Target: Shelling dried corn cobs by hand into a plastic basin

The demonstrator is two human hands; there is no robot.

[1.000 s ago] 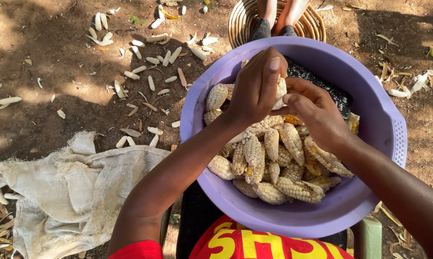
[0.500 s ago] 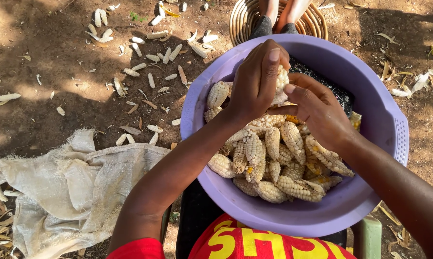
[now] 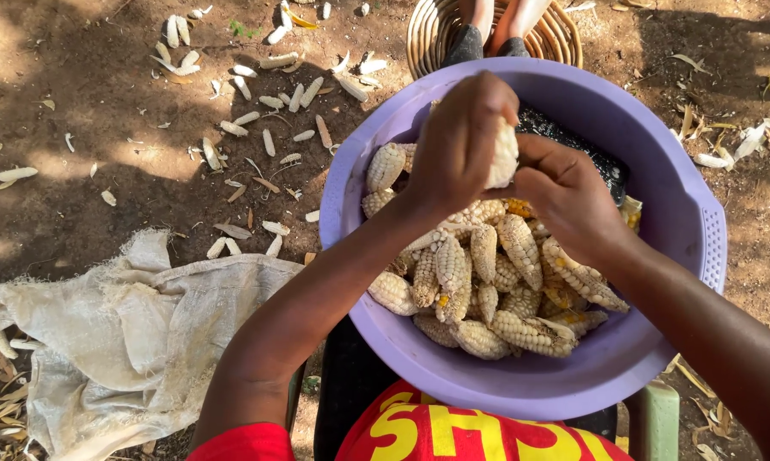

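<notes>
A purple plastic basin (image 3: 692, 256) rests on my lap, filled with several pale maize cobs (image 3: 487, 290). Both hands work over its far side. My left hand (image 3: 462, 141) is wrapped around one whitish cob (image 3: 504, 154), held upright above the pile. My right hand (image 3: 568, 192) grips the same cob from the right, thumb pressed against it. A dark patch shows at the basin's far wall behind the hands.
Bare stripped cobs (image 3: 265, 111) lie scattered on the dirt at upper left. A crumpled whitish sack (image 3: 129, 333) lies on the ground at lower left. A woven basket (image 3: 564, 34) with another person's feet in it sits just beyond the basin.
The held cob has come up a little between both hands and more of its pale side shows. Basin and sack have not moved.
</notes>
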